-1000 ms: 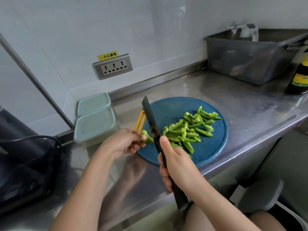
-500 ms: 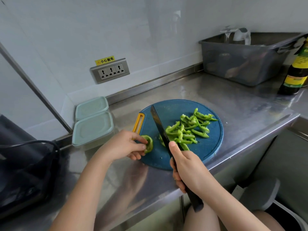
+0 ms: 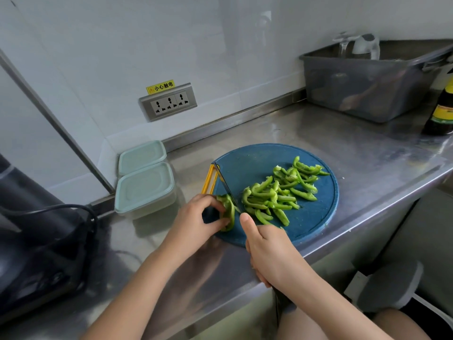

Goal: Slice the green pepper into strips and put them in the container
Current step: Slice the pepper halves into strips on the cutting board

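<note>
Light: bright, soft and even; the white wall (image 3: 98, 45) beyond the left hand (image 3: 196, 217) is evenly lit.
Glare: pale sheen on the steel worktop (image 3: 367, 153), to the right of the right hand (image 3: 267, 251).
Shadows: faint, soft-edged, near the left hand.
Edges: straight lines bend; corners slightly soft.

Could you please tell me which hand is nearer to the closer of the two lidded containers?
Left. The left hand, pinching the pepper piece, sits just right of that container, apart from it. The right hand, gripping the knife, is farther right, past the pepper piece.
</note>
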### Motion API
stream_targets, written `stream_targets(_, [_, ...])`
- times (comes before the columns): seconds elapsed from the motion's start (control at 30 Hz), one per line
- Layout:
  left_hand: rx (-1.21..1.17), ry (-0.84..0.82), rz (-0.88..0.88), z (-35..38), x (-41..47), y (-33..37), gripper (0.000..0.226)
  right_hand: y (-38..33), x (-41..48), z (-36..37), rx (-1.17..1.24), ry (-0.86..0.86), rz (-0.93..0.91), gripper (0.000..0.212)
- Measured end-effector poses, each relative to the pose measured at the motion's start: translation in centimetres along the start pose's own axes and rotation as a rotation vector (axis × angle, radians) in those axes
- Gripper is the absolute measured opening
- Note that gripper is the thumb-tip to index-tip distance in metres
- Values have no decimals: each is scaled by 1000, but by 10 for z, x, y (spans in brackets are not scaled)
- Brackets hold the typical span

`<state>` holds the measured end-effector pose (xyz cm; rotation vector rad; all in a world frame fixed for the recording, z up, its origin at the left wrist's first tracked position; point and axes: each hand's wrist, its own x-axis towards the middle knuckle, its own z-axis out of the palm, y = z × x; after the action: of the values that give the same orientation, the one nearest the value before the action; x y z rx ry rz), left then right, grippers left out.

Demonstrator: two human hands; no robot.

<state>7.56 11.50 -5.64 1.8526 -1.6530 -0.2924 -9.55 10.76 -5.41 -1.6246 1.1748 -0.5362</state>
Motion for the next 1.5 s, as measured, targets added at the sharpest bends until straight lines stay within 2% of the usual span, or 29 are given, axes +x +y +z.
stream_targets(0.17, [-103, 211, -192, 10, 2, 2, 34, -5, 2, -2, -75, -17, 6, 63])
stream_targets(0.3, [-227, 228, -320, 12, 2, 3, 31, -10, -4, -3, -221, -6, -51, 59])
stream_targets(0.47, [-280, 195, -390, 6, 2, 0, 22, -11, -16, 4, -398, -34, -92, 58])
stream_targets(0.63, [-337, 150, -399, 1, 1, -2, 22, -9, -18, 3, -477, -2, -106, 58])
stream_targets(0.8, [-394, 146, -428, 3, 1, 0, 24, -10, -17, -1, -414, -62, -72, 57])
stream_targets(1.13, [-351, 130, -432, 0, 1, -1, 19, -11, -13, 1, -463, -99, -83, 58])
stream_targets(1.5, [-374, 135, -429, 0, 3, 3, 20, -16, -12, -8, -413, -160, -61, 54])
